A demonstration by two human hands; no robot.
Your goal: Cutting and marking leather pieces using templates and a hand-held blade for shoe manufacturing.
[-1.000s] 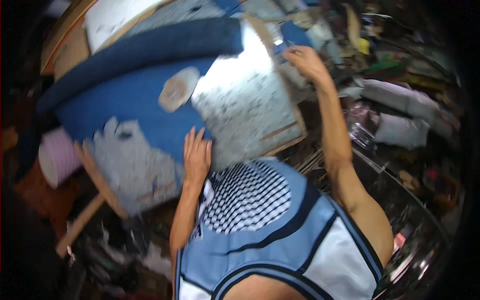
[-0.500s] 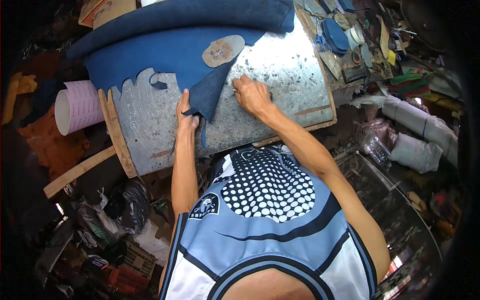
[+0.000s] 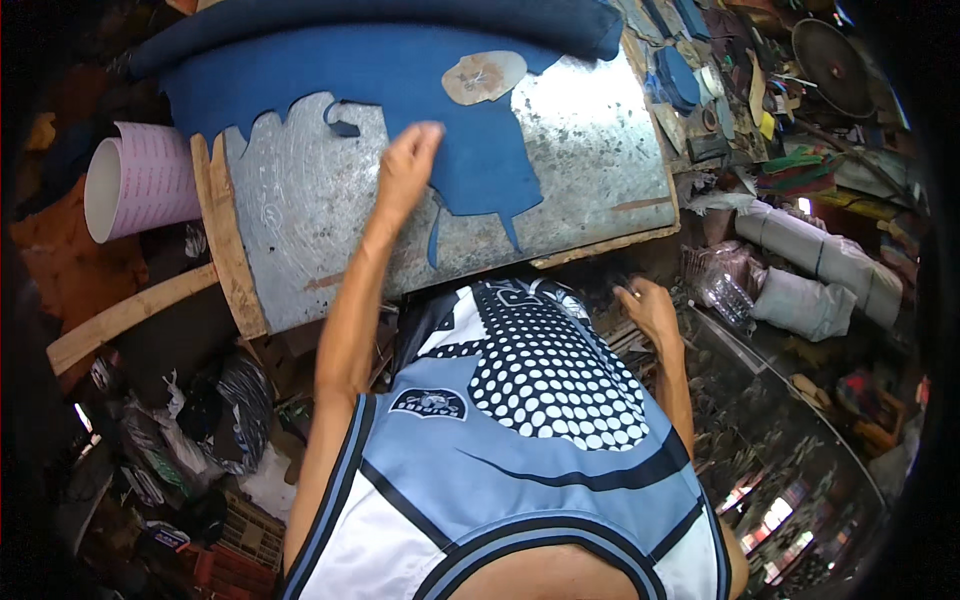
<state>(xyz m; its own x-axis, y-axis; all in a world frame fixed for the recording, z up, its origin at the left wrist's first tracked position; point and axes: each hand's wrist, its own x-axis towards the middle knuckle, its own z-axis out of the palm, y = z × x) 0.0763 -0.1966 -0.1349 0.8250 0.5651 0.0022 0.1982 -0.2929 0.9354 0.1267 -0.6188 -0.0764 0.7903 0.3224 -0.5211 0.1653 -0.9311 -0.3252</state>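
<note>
A blue sheet of material (image 3: 400, 90) with cut-out edges lies across a scratched metal-topped board (image 3: 560, 170). My left hand (image 3: 405, 170) rests on the sheet's lower part, fingers curled and pressing it down. A tan sole-shaped template (image 3: 484, 77) lies on the blue sheet above that hand. My right hand (image 3: 648, 310) hangs below the board's front edge, fingers loosely apart, holding nothing that I can see. A small blue offcut (image 3: 342, 126) lies on the bare metal to the left.
A pink roll (image 3: 140, 180) lies left of the board. A wooden plank (image 3: 125, 315) slants below it. White rolls (image 3: 810, 270) and piled scraps and tools (image 3: 720, 90) crowd the right. Bags and clutter (image 3: 200, 420) fill the floor at lower left.
My right hand left the blue sheet and dropped below the board's edge. My left hand slid up and right onto the sheet, which now lies flatter.
</note>
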